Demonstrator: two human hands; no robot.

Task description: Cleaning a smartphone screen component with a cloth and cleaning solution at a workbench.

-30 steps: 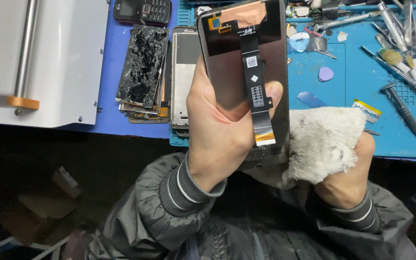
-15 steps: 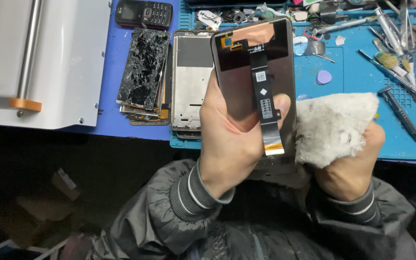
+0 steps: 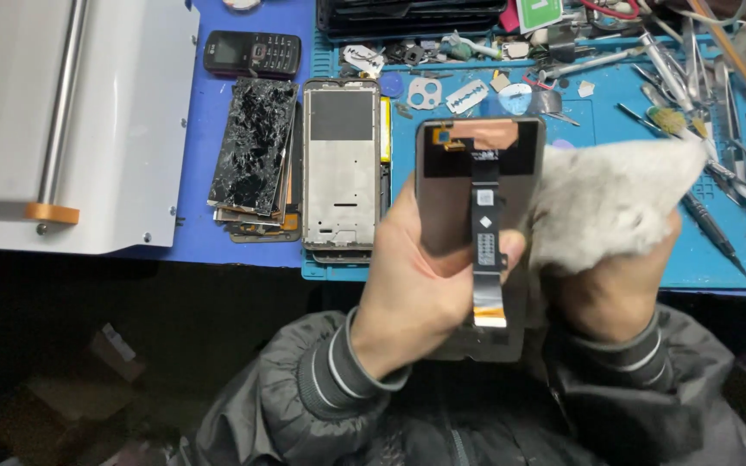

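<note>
The left hand (image 3: 420,285) grips a dark rectangular phone screen panel (image 3: 451,190), black flex ribbon facing up, over the blue mat's near edge (image 3: 347,269); the right hand (image 3: 615,289) clutches a grey-white cloth (image 3: 606,203) against the panel's right edge; a silver phone frame (image 3: 340,164) lies just left.

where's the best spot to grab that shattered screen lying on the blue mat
Grip the shattered screen by its two long edges, coming from above. It lies flat atop a small stack, so those edges stand clear of the blue mat; the cracked face looks sharp.
</note>
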